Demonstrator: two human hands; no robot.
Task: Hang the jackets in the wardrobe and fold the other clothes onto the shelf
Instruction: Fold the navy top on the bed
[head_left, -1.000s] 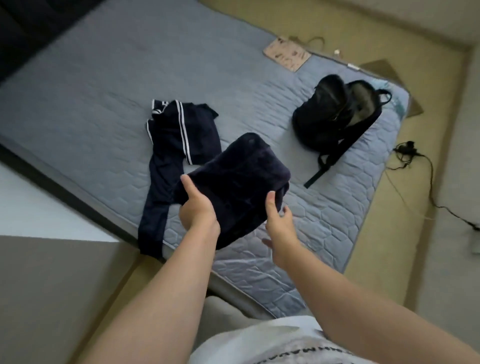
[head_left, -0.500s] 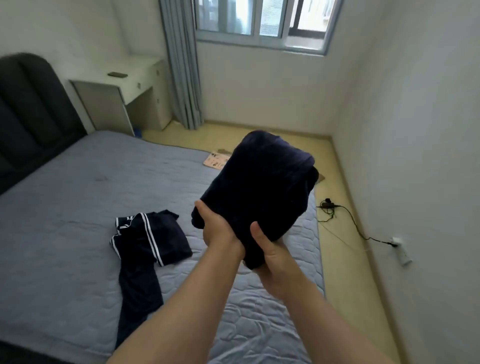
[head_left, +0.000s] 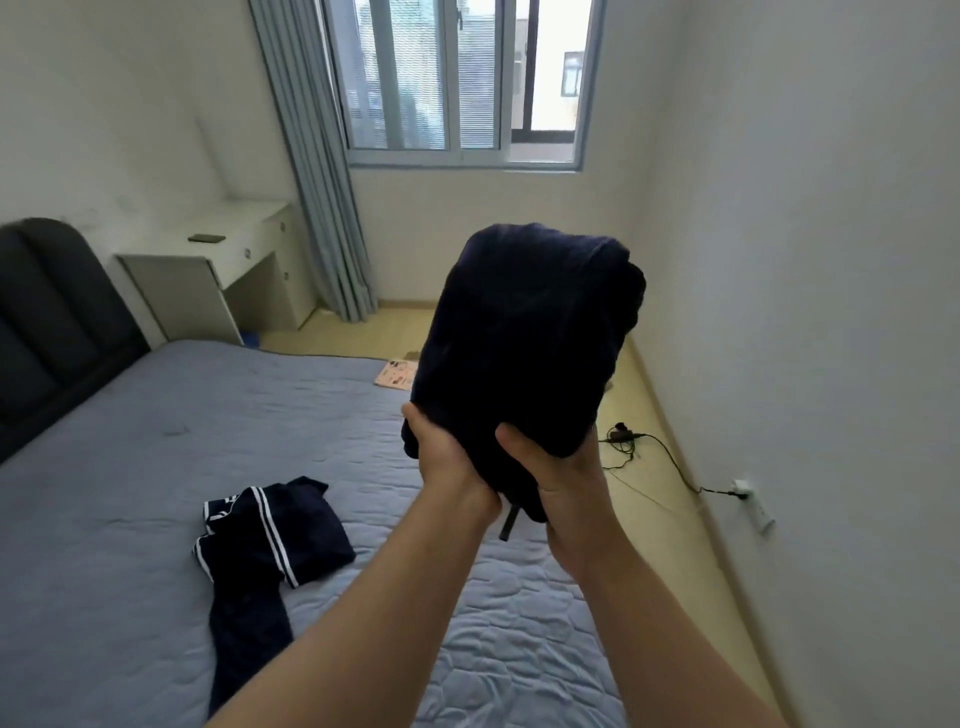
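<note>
Bedroom, window ahead. Left hand (head_left: 452, 457) and right hand (head_left: 561, 478) clamp the folded navy garment (head_left: 524, 332) from beneath, thumbs pressed on its near face. It is now lifted clear of the mattress (head_left: 156, 441). Folding looks finished; shelf next. Below-left of the fingers, the striped navy garment (head_left: 270, 540) lies unfolded.
</note>
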